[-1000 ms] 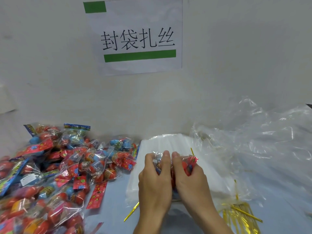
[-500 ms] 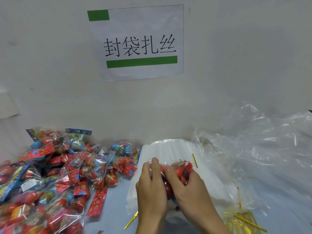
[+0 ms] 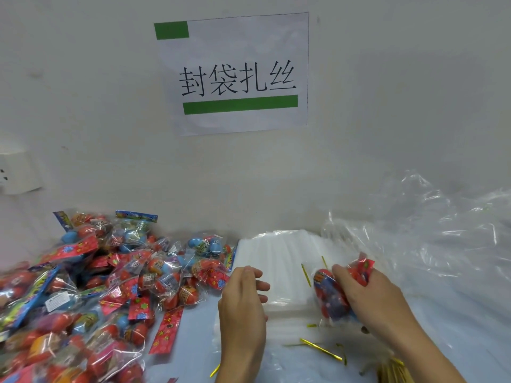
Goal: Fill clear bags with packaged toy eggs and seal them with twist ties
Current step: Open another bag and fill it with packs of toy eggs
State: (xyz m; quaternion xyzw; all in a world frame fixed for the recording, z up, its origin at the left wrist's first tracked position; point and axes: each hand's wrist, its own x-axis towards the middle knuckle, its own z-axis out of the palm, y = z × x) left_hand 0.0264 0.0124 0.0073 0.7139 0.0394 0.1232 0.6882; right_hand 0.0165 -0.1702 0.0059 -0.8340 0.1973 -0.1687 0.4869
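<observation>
The right hand point(image 3: 370, 297) curls its fingers around a filled clear bag point(image 3: 330, 295) of red and blue toy eggs, holding it over the right part of the stack of flat clear bags point(image 3: 279, 261), with a scrap of red wrapper poking out past the knuckles. The left hand point(image 3: 243, 297) hangs over the near left corner of that stack with fingers loosely bent and apart, gripping nothing that can be seen.

The filled bag looks light but lumpy: hard, round eggs inside thin, slick film (the kind that slides under the fingers). It will likely sag and roll if held by the body, so the better hold is at the gathered neck above the eggs, where a tie would go. The loose flat bags are limp and probably cling together, so peeling off one from a corner seems the safest way.

Gold twist ties point(image 3: 320, 349) lie scattered on the near side of the stack, with a bundle point(image 3: 395, 373) cut off at the bottom edge. The heap of packaged eggs point(image 3: 91, 286) fills the left and runs out of frame. Whether the held bag's mouth is already tied cannot be told: the right hand covers it and the picture is blurred there. The crumpled clear sheet point(image 3: 442, 244) on the far right hides whatever lies beneath it.
</observation>
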